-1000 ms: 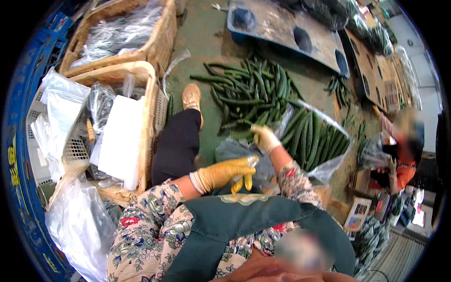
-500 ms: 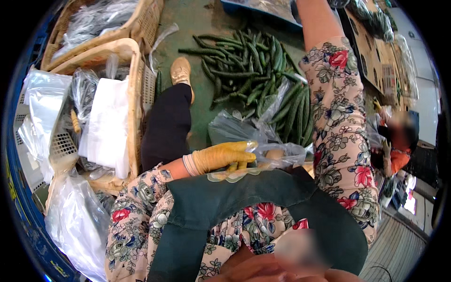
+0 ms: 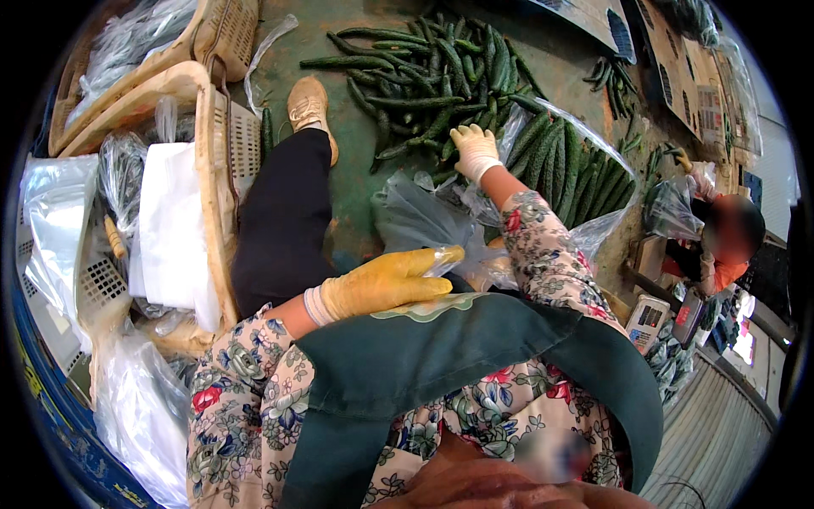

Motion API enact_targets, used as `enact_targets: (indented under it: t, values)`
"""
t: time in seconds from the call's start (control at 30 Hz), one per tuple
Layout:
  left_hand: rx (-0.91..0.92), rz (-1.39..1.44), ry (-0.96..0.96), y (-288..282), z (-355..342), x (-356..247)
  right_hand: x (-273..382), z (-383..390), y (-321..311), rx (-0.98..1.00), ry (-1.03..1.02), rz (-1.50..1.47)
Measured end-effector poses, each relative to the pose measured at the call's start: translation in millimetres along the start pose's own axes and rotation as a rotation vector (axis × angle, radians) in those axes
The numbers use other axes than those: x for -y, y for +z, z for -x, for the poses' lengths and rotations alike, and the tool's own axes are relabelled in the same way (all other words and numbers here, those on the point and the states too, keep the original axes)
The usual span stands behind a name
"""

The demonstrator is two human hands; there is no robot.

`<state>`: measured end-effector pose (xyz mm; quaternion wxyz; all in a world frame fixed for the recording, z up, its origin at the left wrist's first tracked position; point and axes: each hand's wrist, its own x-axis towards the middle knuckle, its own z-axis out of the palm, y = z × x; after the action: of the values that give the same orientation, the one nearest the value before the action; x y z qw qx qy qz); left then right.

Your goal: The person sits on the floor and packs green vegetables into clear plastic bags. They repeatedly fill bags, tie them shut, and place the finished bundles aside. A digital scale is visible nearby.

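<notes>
Lying heaped on the green floor (image 3: 352,220), long, knobbly cucumbers (image 3: 424,103) are overlapped at their near edge by the right hand (image 3: 475,153), pale-gloved, fingers parted, unclenched. Now to the yellow-gloved left hand (image 3: 381,284): clear film (image 3: 443,261) is seen at its fingertips, though whether it is pinched cannot be told. Between the hands, a crumpled, see-through bag (image 3: 420,212) is spread. At right, tiny print is borne by a pale box (image 3: 647,316).

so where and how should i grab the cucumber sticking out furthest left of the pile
Probably best to grip the cucumber around its middle, coming from above and closing across its width. It is long and slim, lies crosswise, and its left part juts past the rest of the pile, with nothing seen lying on it.
</notes>
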<state>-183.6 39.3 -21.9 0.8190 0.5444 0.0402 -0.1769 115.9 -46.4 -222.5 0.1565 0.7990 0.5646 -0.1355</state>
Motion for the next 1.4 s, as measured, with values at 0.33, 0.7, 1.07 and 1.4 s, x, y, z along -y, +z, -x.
enact_targets:
  t: [0.33,0.7,1.07,1.4]
  values:
    - [-0.160,0.416,-0.115,-7,-5,-19,-1,-23,12,-0.010,-0.016,-0.296]
    - [-0.123,0.507,-0.022,-4,-8,-14,-90,96,-153,-0.831,0.228,-2.124]
    - [-0.228,0.879,0.244,-4,-7,2,60,167,-123,-0.237,-0.230,-1.785]
    - [-0.187,0.796,0.169,6,-7,-4,64,133,-62,0.449,-0.356,-0.903]
